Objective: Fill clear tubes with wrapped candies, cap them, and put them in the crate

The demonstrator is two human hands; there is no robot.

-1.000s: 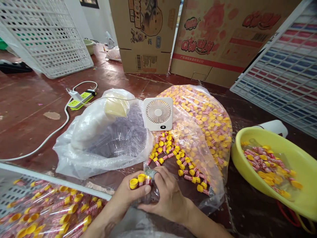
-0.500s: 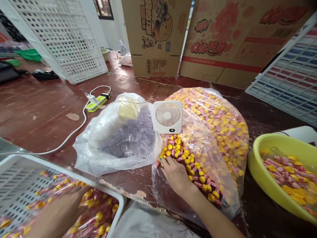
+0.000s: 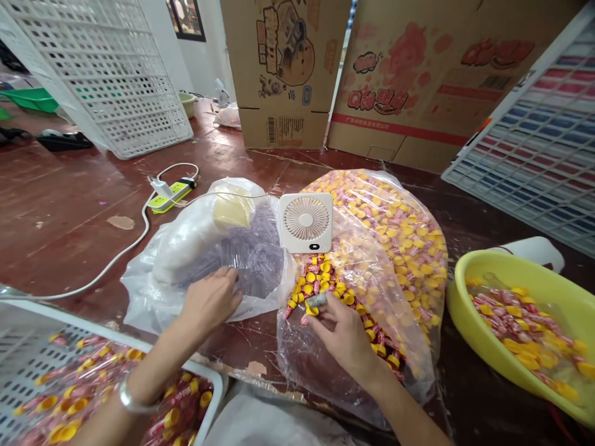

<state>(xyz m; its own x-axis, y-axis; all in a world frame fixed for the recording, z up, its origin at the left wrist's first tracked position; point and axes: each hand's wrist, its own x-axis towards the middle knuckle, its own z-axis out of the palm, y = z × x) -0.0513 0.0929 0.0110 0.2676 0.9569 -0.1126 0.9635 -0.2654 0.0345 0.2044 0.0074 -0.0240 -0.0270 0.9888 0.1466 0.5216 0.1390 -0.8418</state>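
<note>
My left hand is over the near opening of a white plastic bag full of clear plastic containers. Its fingers bend downward with the thumb apart, and nothing shows in its grip. My right hand pinches a small red-wrapped candy with a yellow cap, just above a spill of similar candies. One finger of that hand has a grey-green wrap. The spill comes from the mouth of a large clear bag of candies. Packed clear tubs lie in a white basket at lower left.
A small white fan stands between the two bags. A yellow basin of candies sits at right. A white cable leads to a power strip. Cardboard boxes and upright white crates stand at the back.
My left hand has moved from the white basket to the opening of the container bag. My right hand has risen slightly from the spilled candies with a yellow-capped one in its fingers.
</note>
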